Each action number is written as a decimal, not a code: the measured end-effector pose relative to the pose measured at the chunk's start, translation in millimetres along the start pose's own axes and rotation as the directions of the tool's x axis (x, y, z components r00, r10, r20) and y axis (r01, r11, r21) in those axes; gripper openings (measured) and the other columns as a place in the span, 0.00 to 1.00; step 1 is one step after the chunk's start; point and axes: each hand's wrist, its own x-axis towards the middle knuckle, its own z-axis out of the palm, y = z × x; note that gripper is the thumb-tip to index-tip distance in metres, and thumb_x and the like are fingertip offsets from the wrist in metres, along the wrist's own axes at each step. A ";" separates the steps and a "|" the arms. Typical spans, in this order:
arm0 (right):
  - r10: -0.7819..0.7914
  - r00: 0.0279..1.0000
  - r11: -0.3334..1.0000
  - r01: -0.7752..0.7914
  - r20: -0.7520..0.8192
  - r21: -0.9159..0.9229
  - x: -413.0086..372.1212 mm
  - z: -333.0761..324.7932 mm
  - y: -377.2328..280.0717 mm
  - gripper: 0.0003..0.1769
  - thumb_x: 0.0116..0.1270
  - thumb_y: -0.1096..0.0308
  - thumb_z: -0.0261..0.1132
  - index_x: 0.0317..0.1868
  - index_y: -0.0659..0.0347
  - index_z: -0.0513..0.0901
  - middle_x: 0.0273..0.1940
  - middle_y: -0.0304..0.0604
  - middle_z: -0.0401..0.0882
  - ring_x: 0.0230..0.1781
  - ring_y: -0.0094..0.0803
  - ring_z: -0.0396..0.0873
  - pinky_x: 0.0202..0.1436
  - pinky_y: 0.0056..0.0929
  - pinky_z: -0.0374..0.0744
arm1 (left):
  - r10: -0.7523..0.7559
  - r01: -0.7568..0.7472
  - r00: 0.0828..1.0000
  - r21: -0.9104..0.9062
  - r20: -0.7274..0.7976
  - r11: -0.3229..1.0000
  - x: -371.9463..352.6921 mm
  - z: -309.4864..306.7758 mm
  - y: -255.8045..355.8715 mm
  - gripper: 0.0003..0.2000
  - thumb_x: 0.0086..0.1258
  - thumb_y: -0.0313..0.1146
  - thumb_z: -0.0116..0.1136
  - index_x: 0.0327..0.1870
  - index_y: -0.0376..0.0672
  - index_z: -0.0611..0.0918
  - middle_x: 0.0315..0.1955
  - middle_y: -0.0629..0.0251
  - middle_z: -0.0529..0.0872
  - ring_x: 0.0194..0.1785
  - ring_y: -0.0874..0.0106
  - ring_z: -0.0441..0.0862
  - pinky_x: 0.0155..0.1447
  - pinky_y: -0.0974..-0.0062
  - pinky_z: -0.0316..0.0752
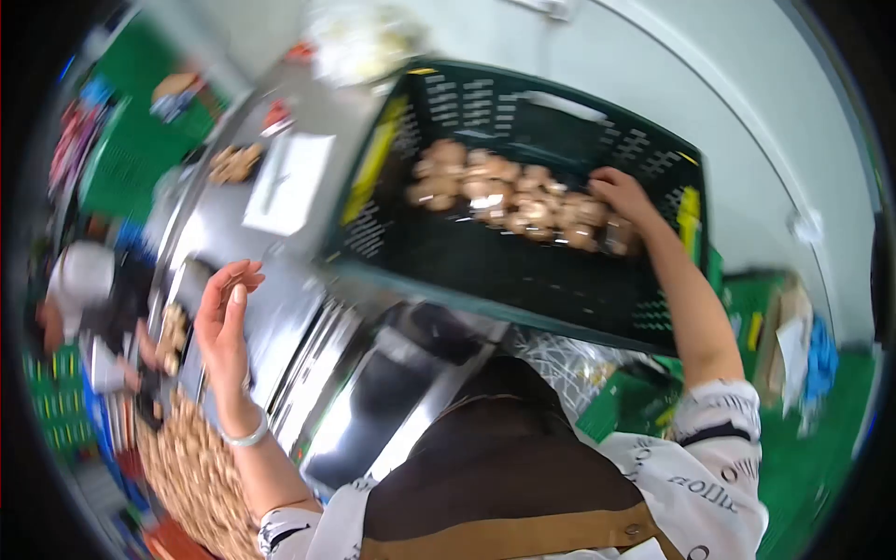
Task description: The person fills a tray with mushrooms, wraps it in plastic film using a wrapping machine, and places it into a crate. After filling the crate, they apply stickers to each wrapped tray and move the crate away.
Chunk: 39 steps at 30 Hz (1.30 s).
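A dark green crate (504, 303) with slotted walls stands on the metal counter. Along its far side lies a row of brown, shiny packs of what look like mushrooms (509, 196). My right hand (621, 194) reaches into the crate at the right end of that row, its fingers curled over the last pack. Whether the fingertips grip it is partly hidden. My left hand (224, 303) is raised left of the crate above the counter, fingers loosely bent and apart, with nothing in it.
White paper (289, 184) and a brown knobbly heap (235, 163) lie on the metal counter (271, 327). Another person (89, 289) is at the far left, beside a large brown pile (191, 457). Green crates (140, 159) stand behind. A clear plastic bag (359, 42) sits at the back.
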 end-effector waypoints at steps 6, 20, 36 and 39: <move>-0.326 0.936 0.896 0.261 0.134 0.358 -96.8 60.1 -214.0 0.09 0.71 0.73 0.60 0.48 0.67 0.81 0.40 0.42 0.84 0.43 0.23 0.80 0.50 0.23 0.77 | 0.143 0.220 0.675 0.383 -0.723 0.897 -148.4 -191.1 -130.5 0.20 0.78 0.36 0.51 0.64 0.32 0.73 0.58 0.56 0.78 0.61 0.68 0.75 0.65 0.72 0.68; -0.825 0.456 0.541 0.808 0.334 0.232 -146.8 389.7 -407.7 0.21 0.65 0.63 0.64 0.56 0.63 0.74 0.61 0.48 0.72 0.63 0.48 0.69 0.66 0.40 0.69 | 0.057 0.533 0.659 0.519 -0.750 0.669 -99.7 -150.9 -205.7 0.29 0.60 0.52 0.65 0.58 0.45 0.79 0.53 0.55 0.81 0.58 0.55 0.76 0.64 0.56 0.66; -0.631 0.634 0.765 0.603 0.447 0.225 -174.7 442.5 -367.2 0.27 0.68 0.61 0.62 0.63 0.64 0.68 0.58 0.56 0.73 0.58 0.53 0.73 0.60 0.42 0.73 | -0.029 0.107 0.985 0.473 -0.170 0.874 -146.2 -175.3 -169.3 0.34 0.54 0.46 0.72 0.64 0.46 0.75 0.70 0.56 0.65 0.68 0.51 0.67 0.69 0.58 0.66; -0.594 0.607 0.795 0.545 0.529 0.267 -157.5 433.9 -363.6 0.28 0.68 0.61 0.63 0.64 0.64 0.67 0.58 0.57 0.74 0.57 0.53 0.75 0.60 0.42 0.74 | 0.009 0.092 0.933 0.264 -0.360 0.960 -149.6 -175.8 -165.8 0.31 0.59 0.37 0.68 0.66 0.43 0.72 0.73 0.58 0.61 0.74 0.59 0.63 0.71 0.66 0.65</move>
